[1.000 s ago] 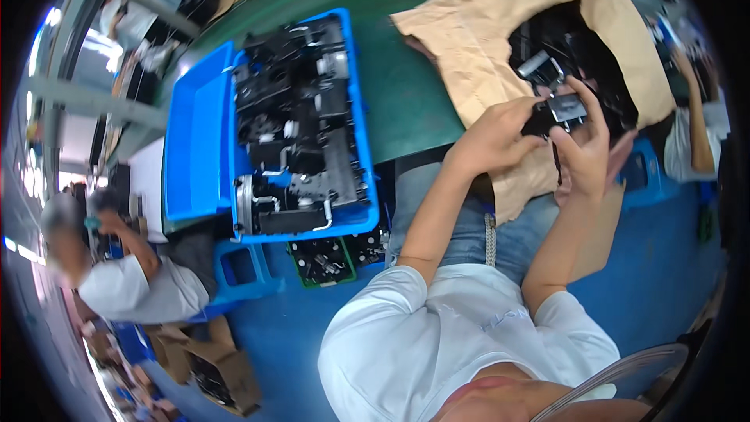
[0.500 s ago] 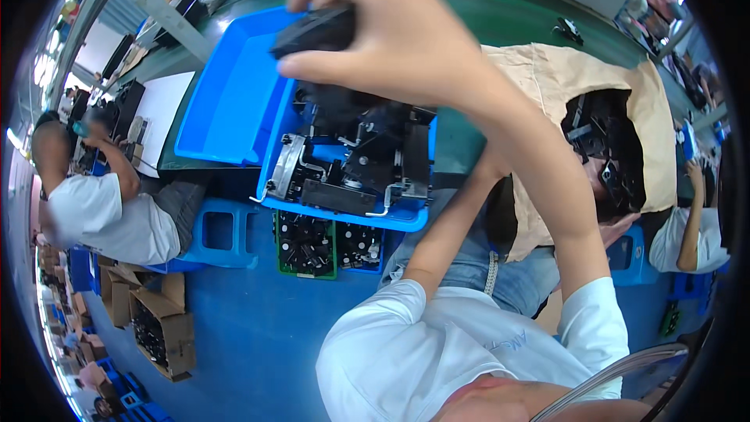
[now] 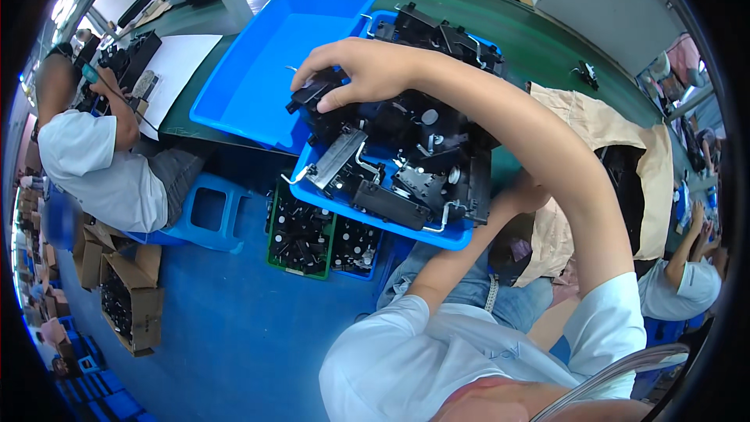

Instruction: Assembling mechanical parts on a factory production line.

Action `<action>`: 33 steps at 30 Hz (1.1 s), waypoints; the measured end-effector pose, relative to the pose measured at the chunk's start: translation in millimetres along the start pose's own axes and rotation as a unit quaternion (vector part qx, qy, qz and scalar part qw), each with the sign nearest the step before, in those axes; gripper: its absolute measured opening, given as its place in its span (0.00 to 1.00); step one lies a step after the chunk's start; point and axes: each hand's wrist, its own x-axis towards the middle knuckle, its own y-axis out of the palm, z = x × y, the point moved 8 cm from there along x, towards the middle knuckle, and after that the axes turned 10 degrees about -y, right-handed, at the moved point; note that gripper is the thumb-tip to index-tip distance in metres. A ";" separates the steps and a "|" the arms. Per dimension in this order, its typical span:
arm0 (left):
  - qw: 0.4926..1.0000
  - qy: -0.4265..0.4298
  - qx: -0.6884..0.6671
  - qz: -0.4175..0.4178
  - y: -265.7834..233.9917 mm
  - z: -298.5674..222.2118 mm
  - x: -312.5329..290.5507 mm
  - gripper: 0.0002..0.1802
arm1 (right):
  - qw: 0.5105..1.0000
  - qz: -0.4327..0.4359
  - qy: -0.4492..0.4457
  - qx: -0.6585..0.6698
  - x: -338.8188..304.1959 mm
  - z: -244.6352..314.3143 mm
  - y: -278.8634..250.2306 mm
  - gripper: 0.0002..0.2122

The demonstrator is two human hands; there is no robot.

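My right hand grips a black plastic part between thumb and fingers. It holds the part at the left rim of a blue tray, which is heaped with black mechanical assemblies with metal rods and plates. My right forearm crosses over the tray and covers some of them. Lower right of the tray is my left hand, close to an open brown paper bag. The right forearm partly hides this hand and its fingers do not show clearly. Dark shadow fills the bag's mouth.
An empty-looking blue tray lies beside the full one on the green table. A small black part lies at the far right. Below stand a green crate of parts, a blue stool and a seated co-worker.
My right hand has come down with the black part, from above the trays to the full tray's left edge. The view has shifted, and my left hand stays near the bag.
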 end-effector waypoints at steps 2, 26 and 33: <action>0.999 0.028 0.016 -0.032 -20.8 -5.7 2.0 0.16 | 0.999 0.013 0.012 -0.046 2.1 -3.5 3.1 0.22; 0.990 -0.119 -0.057 -0.055 -68.6 -29.6 23.0 0.06 | 0.968 -0.042 0.047 -0.242 -93.8 -0.3 -103.5 0.22; 0.991 -0.040 0.041 -0.120 -83.1 -44.9 31.7 0.05 | 0.808 -0.103 0.448 -0.369 -372.5 -132.8 -252.7 0.26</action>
